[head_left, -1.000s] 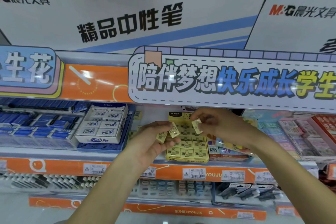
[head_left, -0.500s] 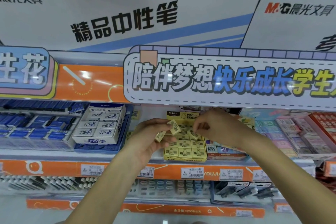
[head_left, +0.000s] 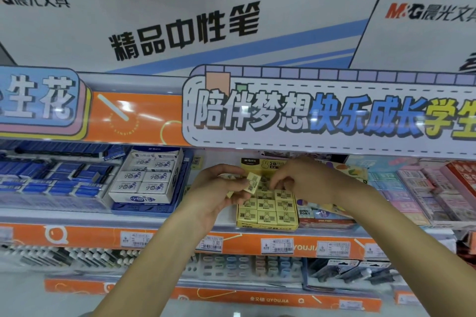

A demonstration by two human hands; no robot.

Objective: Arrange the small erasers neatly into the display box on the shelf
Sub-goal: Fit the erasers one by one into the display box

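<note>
Pinched in the left hand (head_left: 219,193) are a few small pale-yellow rabbit-print erasers (head_left: 253,182), held just over the yellow cardboard display box (head_left: 268,224) on the shelf. Whether the right hand (head_left: 300,180), fingers curled over the back rows, grips anything I cannot tell. Filling is underway; next an eraser needs squaring into a gap. Box reads "M&G", "2B".
</note>
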